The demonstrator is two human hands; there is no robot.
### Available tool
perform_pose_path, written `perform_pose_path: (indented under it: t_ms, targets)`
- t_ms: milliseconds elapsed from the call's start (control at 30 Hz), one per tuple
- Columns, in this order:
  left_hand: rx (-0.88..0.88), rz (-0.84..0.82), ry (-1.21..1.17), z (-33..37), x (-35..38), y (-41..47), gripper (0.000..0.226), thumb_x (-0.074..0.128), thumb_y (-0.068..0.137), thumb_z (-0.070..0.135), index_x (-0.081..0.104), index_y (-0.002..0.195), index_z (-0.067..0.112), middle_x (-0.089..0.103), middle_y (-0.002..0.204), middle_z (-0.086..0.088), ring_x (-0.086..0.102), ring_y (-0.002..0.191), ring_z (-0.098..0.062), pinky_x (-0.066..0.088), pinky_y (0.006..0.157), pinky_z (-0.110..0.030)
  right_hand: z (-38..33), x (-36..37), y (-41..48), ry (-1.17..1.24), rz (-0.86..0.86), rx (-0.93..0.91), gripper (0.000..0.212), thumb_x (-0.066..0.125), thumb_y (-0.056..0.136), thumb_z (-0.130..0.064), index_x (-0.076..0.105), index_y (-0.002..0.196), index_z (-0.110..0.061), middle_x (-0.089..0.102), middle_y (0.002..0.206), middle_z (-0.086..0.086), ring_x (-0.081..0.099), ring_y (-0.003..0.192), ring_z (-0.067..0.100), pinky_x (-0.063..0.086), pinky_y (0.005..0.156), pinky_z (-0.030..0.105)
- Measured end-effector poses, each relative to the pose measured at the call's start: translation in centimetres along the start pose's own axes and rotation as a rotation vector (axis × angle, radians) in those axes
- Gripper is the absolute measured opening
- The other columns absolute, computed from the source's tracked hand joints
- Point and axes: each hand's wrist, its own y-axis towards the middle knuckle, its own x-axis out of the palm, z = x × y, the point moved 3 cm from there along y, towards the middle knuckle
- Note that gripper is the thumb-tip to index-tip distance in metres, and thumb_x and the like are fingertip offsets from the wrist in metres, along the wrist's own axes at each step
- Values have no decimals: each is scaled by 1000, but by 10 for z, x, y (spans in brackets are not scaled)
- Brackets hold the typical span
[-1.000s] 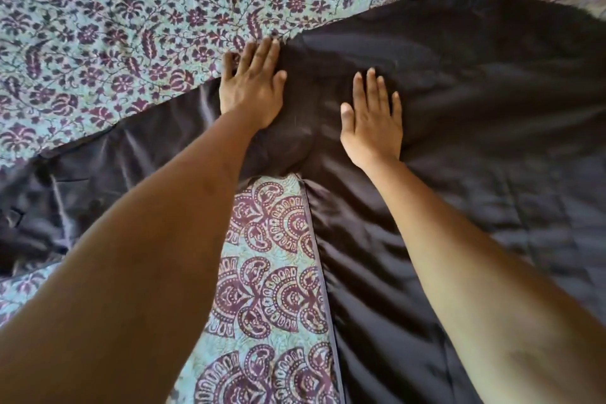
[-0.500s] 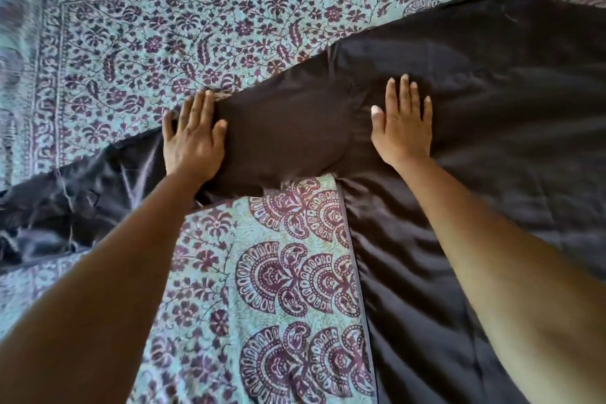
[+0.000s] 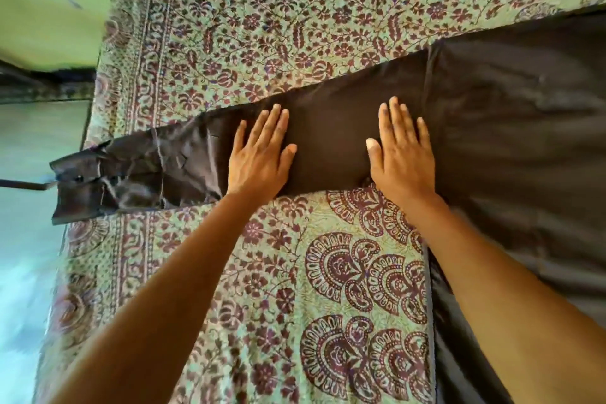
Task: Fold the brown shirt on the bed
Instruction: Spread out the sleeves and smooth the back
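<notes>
At the far left, past the bed's edge, the floor [image 3: 29,239] is blurred and little can be told of it. The bed [image 3: 229,26] is covered by a green bedspread printed with maroon flowers and a patterned border. The brown shirt [image 3: 508,147] lies flat on it, dark and slightly glossy, its body filling the right side and running out of view to the right and near. One long sleeve [image 3: 137,170] stretches leftward across the bedspread; its cuff end is creased and appears to hang just over the bed's left edge.

The left hand [image 3: 259,161] lies palm down on the sleeve, fingers spread and extended, grasping nothing. The cloth between the two hands looks smooth and matte. The right hand [image 3: 401,161] rests flat as well, fingers together and straight, holding nothing, near where the sleeve meets the shirt body.

Open bedspread lies on the far side of the sleeve and on the near side between the forearms, bounded on the right by the shirt's straight side edge.
</notes>
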Motion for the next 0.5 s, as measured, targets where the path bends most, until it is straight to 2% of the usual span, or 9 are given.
perform_pose_path:
  t_ms: [133,267,333,400,500]
  targets:
    - [-258,32,7,-91,-15,-6,57,16,98,43,6,150,25,6,158,6,5,146,-13,1,119,-42,-2,-5,1,-22,-41,17,66,9,91,-44,12,148,-10,9,156,9,9,144,22,4,116,40]
    - [-403,30,-9,-103,-23,-1,55,18,100,40,4,150,20,2,159,2,0,146,-14,-5,118,-43,-27,-9,1,18,-76,2,72,2,87,-47,7,148,-7,3,157,11,4,145,22,1,116,40]
    - [-383,53,-26,-76,-23,-3,56,17,100,40,3,150,18,0,159,1,-3,146,-13,-7,118,-41,-58,-6,-3,35,-82,-99,74,0,86,-47,7,147,-6,3,156,12,4,145,22,2,116,40]
    - [-283,49,-48,-42,-17,-12,57,17,100,39,2,150,18,0,159,1,-3,146,-12,-8,118,-38,-91,2,-6,42,-89,-186,70,3,89,-45,9,147,-6,5,156,13,6,145,23,4,116,40]
    - [-201,16,-45,-38,-6,-35,58,15,98,43,5,150,20,2,159,3,1,146,-12,-6,117,-37,-121,14,-8,50,-73,-193,66,9,92,-42,15,147,-5,12,155,14,12,144,24,7,115,42]
